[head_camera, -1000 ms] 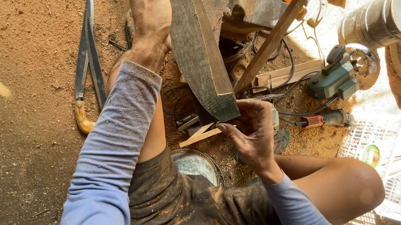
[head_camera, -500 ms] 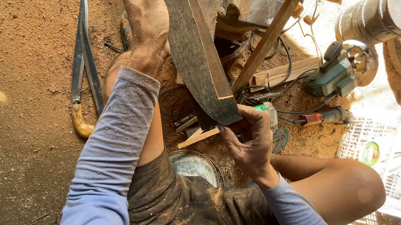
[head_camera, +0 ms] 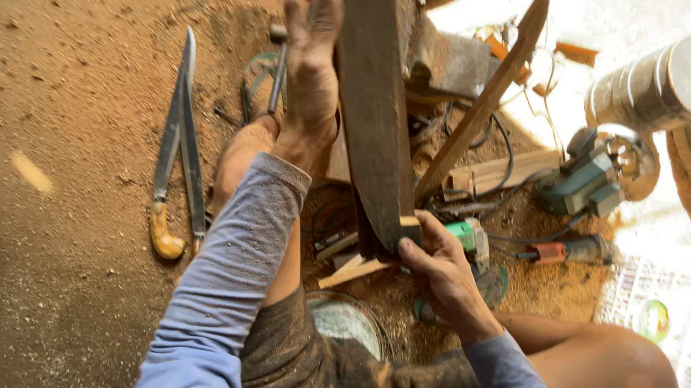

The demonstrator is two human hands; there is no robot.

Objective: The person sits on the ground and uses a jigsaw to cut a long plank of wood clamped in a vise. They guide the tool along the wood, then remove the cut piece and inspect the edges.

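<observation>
My right hand (head_camera: 446, 273) has its fingers curled around the lower end of the dark wooden plank (head_camera: 373, 95), thumb pressed against its near corner, gripping it just above the small pale wood offcut (head_camera: 353, 271) on the ground. My left hand (head_camera: 309, 68) lies flat along the plank's left face, fingers pressed together and pointing up its length. The plank stands nearly upright in view, rising from the sawdust floor (head_camera: 49, 254) to the top edge. Compared with a second ago, it looks steeper and nearer the middle of view, and my left hand sits further inside the frame. Left of my arm lie two long blades (head_camera: 179, 143); right of the plank sit a green power tool (head_camera: 578, 180) and a metal drum (head_camera: 662, 84).
</observation>
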